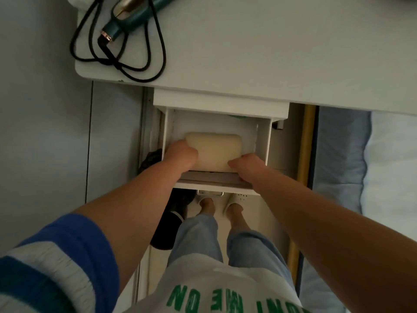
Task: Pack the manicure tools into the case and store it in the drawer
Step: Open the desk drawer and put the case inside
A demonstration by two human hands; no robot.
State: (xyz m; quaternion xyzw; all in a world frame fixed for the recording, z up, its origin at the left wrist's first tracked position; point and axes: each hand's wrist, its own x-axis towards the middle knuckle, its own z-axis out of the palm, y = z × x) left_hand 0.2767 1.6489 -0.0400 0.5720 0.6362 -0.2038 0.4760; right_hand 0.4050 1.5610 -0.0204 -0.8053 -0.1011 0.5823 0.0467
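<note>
A closed cream case [215, 150] with rounded corners lies inside the pulled-out white drawer [262, 141] below the desk. My left hand [180, 155] grips the case's near left corner, fingers curled under it. My right hand [247, 164] holds its near right corner, inside the drawer's front edge. The case's contents are hidden.
On the white desk top [248, 53] lies a teal hair tool [126, 16] with a looped black cord [117, 48]. A bed with pale blue bedding [370, 166] stands to the right. Dark shoes [171, 218] and my feet in white slippers [234, 202] are under the drawer.
</note>
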